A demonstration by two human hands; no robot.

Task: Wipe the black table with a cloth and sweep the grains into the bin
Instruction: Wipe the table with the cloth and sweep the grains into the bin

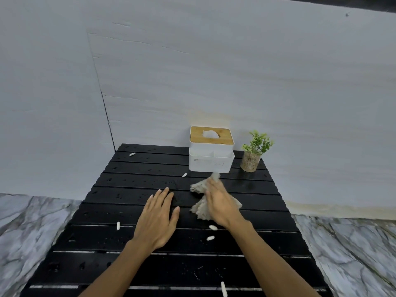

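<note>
The black slatted table (128,183) fills the lower middle of the view, speckled with water drops. My right hand (220,202) presses on a beige cloth (200,207) at the table's middle right, the cloth bunched under the palm and sticking out at both ends. My left hand (157,219) lies flat on the slats beside it, fingers spread, holding nothing. Several white grains lie scattered: one (132,154) far left, one (184,174) ahead of the cloth, one (118,225) left of my left hand, two (212,227) near my right wrist, one (223,288) at the near edge. No bin is in view.
A white tissue box with a wooden lid (211,138) stands on a white organiser tray (211,162) at the table's back. A small potted plant (254,154) stands to its right. A grey wall rises behind; marble floor (32,232) lies on both sides.
</note>
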